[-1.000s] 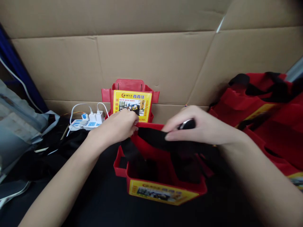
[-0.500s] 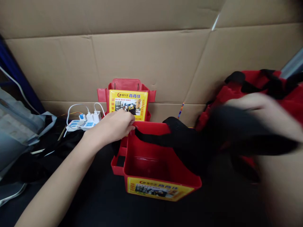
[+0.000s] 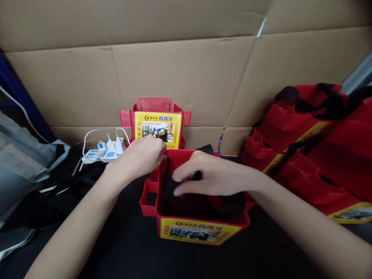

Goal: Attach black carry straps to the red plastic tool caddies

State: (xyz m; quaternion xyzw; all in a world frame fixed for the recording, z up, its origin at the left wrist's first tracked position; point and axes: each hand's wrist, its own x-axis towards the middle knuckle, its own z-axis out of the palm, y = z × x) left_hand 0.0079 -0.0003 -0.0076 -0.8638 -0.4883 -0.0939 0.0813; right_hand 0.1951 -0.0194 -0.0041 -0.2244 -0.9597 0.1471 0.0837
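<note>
A red plastic tool box (image 3: 161, 209) with a yellow printed label (image 3: 200, 231) stands in front of me, its top open. My left hand (image 3: 147, 153) is closed at the box's back left corner, gripping the rim there. Over the opening, my right hand (image 3: 206, 176) is closed on a black strap (image 3: 168, 184), which runs from the back left corner down into the box. More black webbing (image 3: 232, 205) lies inside at the right. Motion blurs my right fingers slightly.
Behind stands another red tool box (image 3: 157, 104). Several red boxes with black straps (image 3: 314, 170) are stacked at the right. A white power strip (image 3: 97, 155) with plugs and a grey bag (image 3: 17, 151) are at the left. Cardboard (image 3: 180, 77) covers the back.
My right hand has swung from the far right to above the box, bringing the black strap into it. My left hand stays at the rim. The box has shifted slightly.
</note>
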